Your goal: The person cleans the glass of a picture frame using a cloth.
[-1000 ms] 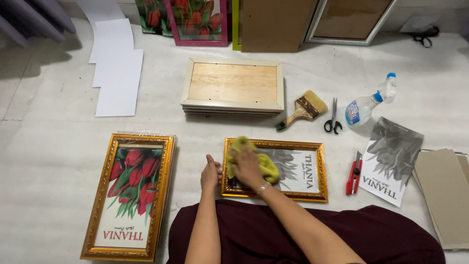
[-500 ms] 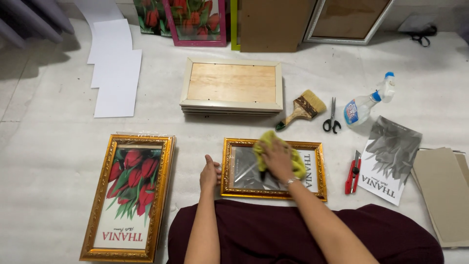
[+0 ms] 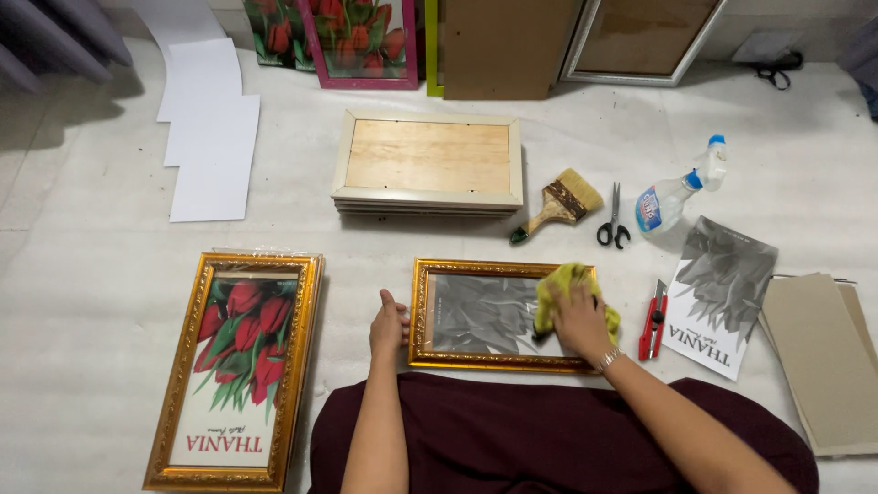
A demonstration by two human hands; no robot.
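The gold frame (image 3: 505,314) lies flat on the floor covering just in front of the person's lap, with a grey leaf print under its glass. The right hand (image 3: 580,317) lies palm down over a yellow cloth (image 3: 560,291), pressing it onto the frame's right end. The left hand (image 3: 388,326) rests against the frame's left edge, fingers loosely curled, holding nothing. A red cutter (image 3: 655,320) lies just right of the frame.

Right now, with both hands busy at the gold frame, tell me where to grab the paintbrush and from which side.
Grip the paintbrush by its bare wooden handle, the narrow end that points down-left toward the gold frame. Come from the person's side: the bristles fan out at the far right end, the scissors lie close on the right, and the stack of pale frames sits on the left.
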